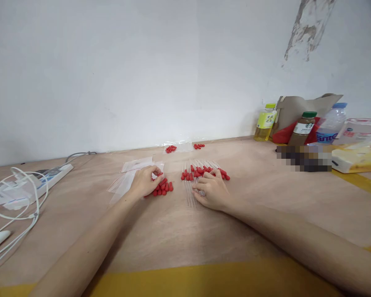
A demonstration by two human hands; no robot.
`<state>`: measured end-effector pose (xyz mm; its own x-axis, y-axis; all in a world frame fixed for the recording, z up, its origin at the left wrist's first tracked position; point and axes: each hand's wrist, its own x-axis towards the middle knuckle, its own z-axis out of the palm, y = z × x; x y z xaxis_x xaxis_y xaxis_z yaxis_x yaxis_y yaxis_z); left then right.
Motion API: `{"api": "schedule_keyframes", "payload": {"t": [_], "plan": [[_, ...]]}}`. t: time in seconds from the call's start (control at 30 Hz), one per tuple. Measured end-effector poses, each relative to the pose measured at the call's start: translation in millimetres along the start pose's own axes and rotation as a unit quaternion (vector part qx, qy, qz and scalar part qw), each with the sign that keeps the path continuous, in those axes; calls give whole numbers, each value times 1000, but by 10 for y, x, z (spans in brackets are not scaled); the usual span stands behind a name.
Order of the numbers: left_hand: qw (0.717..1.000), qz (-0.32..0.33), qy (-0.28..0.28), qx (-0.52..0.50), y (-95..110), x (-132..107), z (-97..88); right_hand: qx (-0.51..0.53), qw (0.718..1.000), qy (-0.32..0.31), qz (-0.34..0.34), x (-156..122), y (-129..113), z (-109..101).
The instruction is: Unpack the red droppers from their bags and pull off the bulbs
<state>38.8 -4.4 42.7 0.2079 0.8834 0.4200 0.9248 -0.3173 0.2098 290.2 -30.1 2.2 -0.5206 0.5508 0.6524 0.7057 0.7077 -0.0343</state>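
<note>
Small red bulb-shaped caps (163,188) lie in a pile beside my left hand (146,180). Its thumb and fingers are pinched on one red cap (158,175), partly hidden by them. To the right is a row of thin clear tubes (190,199), lying side by side with several red caps (187,176) along their middle. My right hand (212,190) rests over this row, fingers bent, with thumb and fingertip together at a thin clear tube. Its palm and fingers hide part of the row.
Clear plastic bags (123,183) lie left of my left hand. Two small groups of red pieces (170,149) sit near the wall. A power strip (51,181) with white cables is at left; bottles (265,123), a beige bag (303,109) and a tissue pack (358,159) are at right.
</note>
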Motion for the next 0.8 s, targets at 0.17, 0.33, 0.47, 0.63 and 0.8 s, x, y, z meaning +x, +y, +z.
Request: {"api": "schedule_keyframes", "payload": {"t": [0.17,0.33,0.47,0.63,0.8], "plan": [[1000,-11,-13,22,-85,-54,62,32,999,-20,11,-37,-53,-12],[998,40,52,21,36,-160,63,34,999,-31,5,-27,-65,9],[983,175,-9,51,337,-295,53,39,999,-27,3,-35,-79,15],[975,205,-48,76,472,-359,92,46,999,-14,12,-48,-34,-59],[974,212,-65,51,405,-340,115,42,998,-8,52,-47,146,-216]]}}
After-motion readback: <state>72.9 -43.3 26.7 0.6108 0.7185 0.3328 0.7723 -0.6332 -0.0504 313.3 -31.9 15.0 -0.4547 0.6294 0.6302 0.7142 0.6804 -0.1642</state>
